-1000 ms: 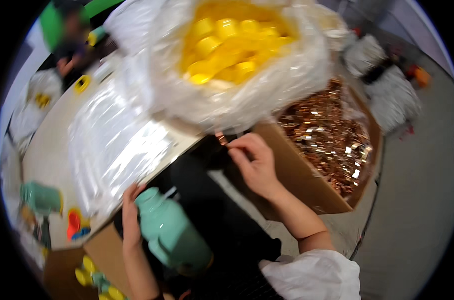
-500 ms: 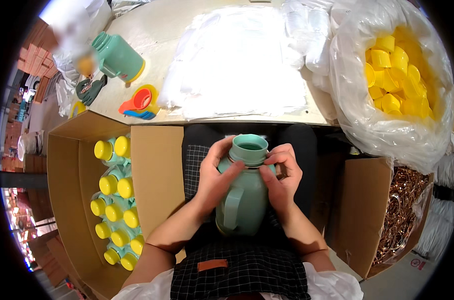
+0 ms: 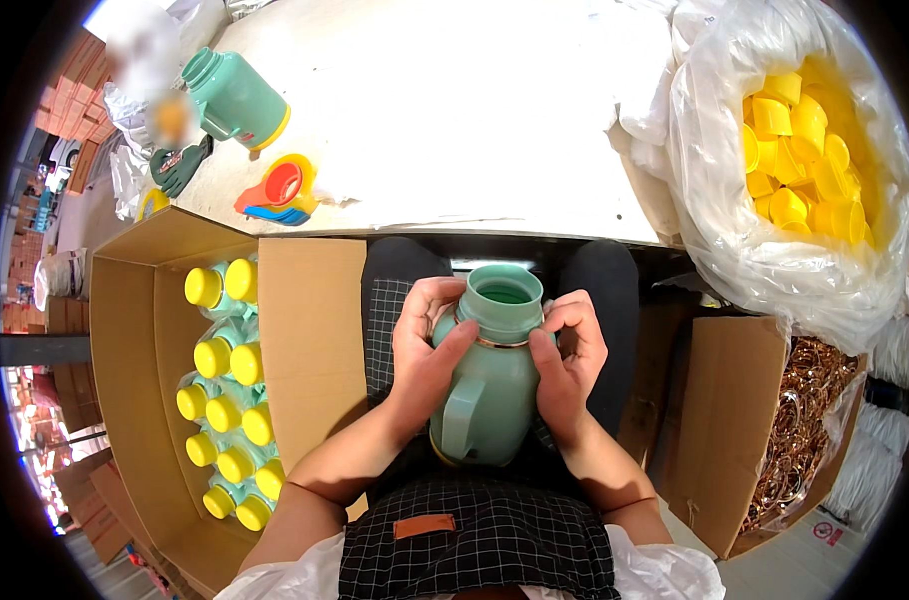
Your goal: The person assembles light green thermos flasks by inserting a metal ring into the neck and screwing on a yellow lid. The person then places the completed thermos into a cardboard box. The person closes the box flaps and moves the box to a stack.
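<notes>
A green jug with a side handle and an open mouth stands upright on my lap. A thin copper-coloured ring sits around its neck. My left hand grips the jug's left shoulder, fingers pressed at the ring. My right hand grips the right shoulder, fingertips also on the ring at the neck.
An open cardboard box at my left holds several green jugs with yellow caps. At right, a clear bag of yellow caps and a box of copper rings. On the white table lie another green jug and coloured tape rolls.
One second ago my right hand took a ring from the box at right while my left held the jug. Now both hands press the ring onto the jug's neck on my lap.
</notes>
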Demonstrator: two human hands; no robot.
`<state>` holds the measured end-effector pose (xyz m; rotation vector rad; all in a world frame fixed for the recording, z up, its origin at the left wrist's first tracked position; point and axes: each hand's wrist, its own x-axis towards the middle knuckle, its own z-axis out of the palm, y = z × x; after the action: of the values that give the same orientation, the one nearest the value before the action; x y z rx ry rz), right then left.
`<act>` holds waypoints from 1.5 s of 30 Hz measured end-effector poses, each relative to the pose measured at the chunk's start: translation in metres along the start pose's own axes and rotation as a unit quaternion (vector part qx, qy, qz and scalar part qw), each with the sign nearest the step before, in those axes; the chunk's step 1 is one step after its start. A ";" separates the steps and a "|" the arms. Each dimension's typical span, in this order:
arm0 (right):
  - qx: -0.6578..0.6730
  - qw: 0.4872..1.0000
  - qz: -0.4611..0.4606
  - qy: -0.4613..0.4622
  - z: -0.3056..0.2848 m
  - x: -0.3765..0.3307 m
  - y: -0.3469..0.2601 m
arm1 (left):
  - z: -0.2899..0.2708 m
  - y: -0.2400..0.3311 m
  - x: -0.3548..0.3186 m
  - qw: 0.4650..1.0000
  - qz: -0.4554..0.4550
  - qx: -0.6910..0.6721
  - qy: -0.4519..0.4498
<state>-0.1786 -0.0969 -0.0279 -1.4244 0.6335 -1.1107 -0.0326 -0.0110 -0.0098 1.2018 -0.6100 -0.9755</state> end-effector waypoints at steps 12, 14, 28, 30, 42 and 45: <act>0.171 0.941 0.291 -0.035 0.001 0.008 0.010 | -0.006 0.007 -0.004 0.996 -0.083 0.019 0.014; 0.200 0.928 0.311 -0.052 -0.004 0.012 0.011 | -0.007 0.006 -0.004 0.994 -0.111 -0.002 0.015; 0.336 0.844 0.379 -0.178 -0.014 0.027 0.002 | -0.011 0.023 0.008 0.962 -0.231 -0.107 -0.100; 0.330 0.846 0.377 -0.180 -0.014 0.029 -0.003 | -0.010 0.024 0.010 0.960 -0.238 -0.104 -0.109; 0.315 0.859 0.370 -0.161 -0.018 0.030 0.005 | -0.004 0.016 0.020 0.962 -0.211 -0.119 -0.124; 0.317 0.862 0.361 -0.163 -0.019 0.029 0.009 | -0.004 0.015 0.020 0.962 -0.210 -0.120 -0.125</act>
<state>-0.1824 -0.1323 -0.0307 -0.6636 0.4318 -0.3874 -0.0149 -0.0255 0.0015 1.0161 -0.4214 -1.5327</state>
